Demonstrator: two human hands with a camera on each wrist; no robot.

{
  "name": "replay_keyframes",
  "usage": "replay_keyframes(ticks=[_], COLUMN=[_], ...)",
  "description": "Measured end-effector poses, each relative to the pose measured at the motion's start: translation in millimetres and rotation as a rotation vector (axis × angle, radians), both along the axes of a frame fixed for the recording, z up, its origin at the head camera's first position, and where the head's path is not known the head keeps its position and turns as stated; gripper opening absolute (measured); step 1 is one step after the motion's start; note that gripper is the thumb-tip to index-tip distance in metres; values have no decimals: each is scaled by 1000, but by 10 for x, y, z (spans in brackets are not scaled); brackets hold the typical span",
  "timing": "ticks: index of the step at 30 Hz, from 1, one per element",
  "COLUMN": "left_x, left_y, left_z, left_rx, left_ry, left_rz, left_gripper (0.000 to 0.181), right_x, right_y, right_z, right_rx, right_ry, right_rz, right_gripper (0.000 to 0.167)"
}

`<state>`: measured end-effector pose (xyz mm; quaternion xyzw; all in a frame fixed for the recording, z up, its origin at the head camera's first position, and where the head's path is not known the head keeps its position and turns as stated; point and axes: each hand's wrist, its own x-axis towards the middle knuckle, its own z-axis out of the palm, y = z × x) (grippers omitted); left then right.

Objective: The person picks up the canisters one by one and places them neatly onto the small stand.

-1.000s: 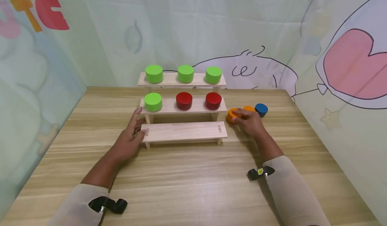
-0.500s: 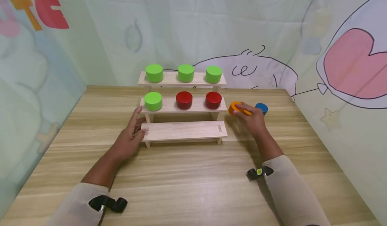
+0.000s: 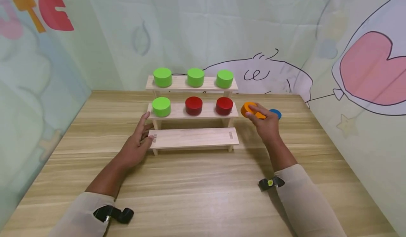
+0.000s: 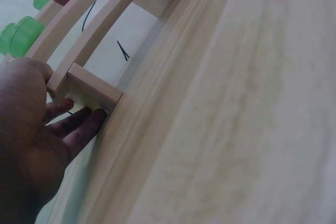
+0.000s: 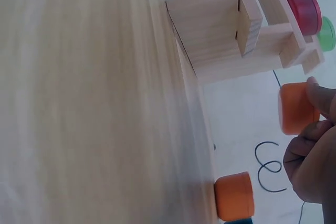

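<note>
Contact with the left end of the wooden rack [image 3: 193, 137] is kept by the left hand [image 3: 134, 150], scarcely moved over the last second: its thumb is laid on the lowest shelf and its fingers are relaxed, not clenched. On the rack nothing has been altered; green discs [image 3: 161, 106] and red discs [image 3: 194, 106] are borne on the upper tiers. Farther right, the change is found: the orange disc [image 3: 246, 109] has been raised clear of the table [image 3: 203, 187] and is pinched in the air between thumb and fingers of the right hand [image 3: 266, 124], beside the rack. By that lift it is judged freed for carrying. Behind the hand, the second orange disc [image 3: 260, 116] is left, with the blue disc [image 3: 276, 113] just beside it.
</note>
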<state>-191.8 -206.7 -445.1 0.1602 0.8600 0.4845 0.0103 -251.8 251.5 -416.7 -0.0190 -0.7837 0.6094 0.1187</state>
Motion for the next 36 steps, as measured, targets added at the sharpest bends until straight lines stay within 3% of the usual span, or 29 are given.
replay_keyframes(ticks=[7, 11, 16, 24, 36], left_x=[11, -7, -13, -8, -13], left_y=[6, 12, 20, 22, 3], left_z=[1, 9, 12, 15, 7], left_rx=[3, 8, 7, 0, 5], left_ry=[-7, -15, -13, -7, -12], left_rz=[-2, -3, -1, 8, 6], left_gripper=[83, 83, 84, 84, 84], right_x=[50, 82, 134, 212, 282], right_y=[-100, -156, -232, -339, -534], right_z=[36, 65, 123, 276, 354], right_rx=[2, -9, -1, 77, 70], right_ry=[144, 282, 450, 548, 702], right_rz=[-58, -95, -75, -71, 74], right_gripper=[40, 39, 39, 41, 45])
